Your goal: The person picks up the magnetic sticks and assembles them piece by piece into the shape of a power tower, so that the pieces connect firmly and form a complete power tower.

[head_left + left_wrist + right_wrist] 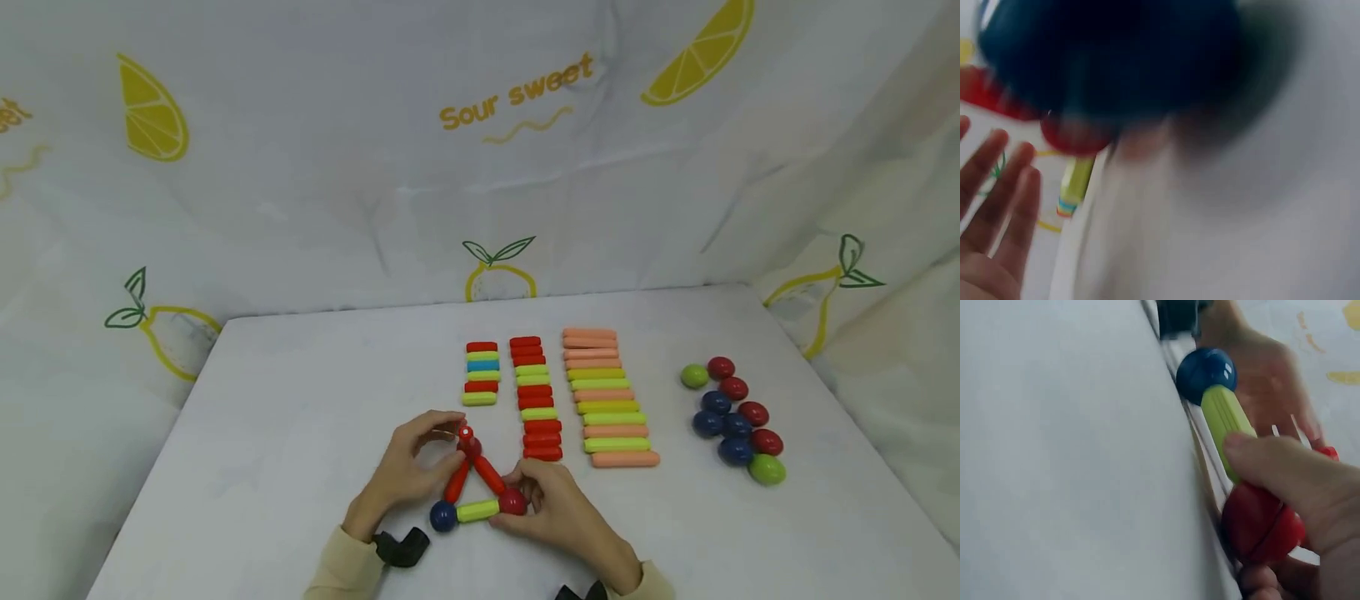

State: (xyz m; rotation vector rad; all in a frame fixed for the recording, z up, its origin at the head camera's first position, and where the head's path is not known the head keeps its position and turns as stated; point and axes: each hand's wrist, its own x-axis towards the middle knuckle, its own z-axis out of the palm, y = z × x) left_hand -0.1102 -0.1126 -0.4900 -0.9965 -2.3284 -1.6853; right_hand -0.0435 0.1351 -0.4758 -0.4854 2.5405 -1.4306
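Observation:
A triangle of magnetic rods and balls lies on the white table between my hands. Its corners are a blue ball (443, 516), a dark red ball (513, 502) at right and another red ball (473, 448) at the far end. Two red rods (490, 475) and a yellow-green rod (477, 511) join them. Another red rod (466, 434) stands up from the far ball, its pale end facing up; my left hand (412, 462) pinches it, other fingers extended in the left wrist view. My right hand (555, 510) grips the right ball, thumb on the yellow-green rod (1225, 422).
Short red, yellow-green and blue rods (482, 376) form two columns behind the triangle. Longer orange and yellow rods (615, 419) lie in a column to their right. Loose blue, red and green balls (736, 425) cluster at the far right. A patterned white cloth (337, 208) hangs behind.

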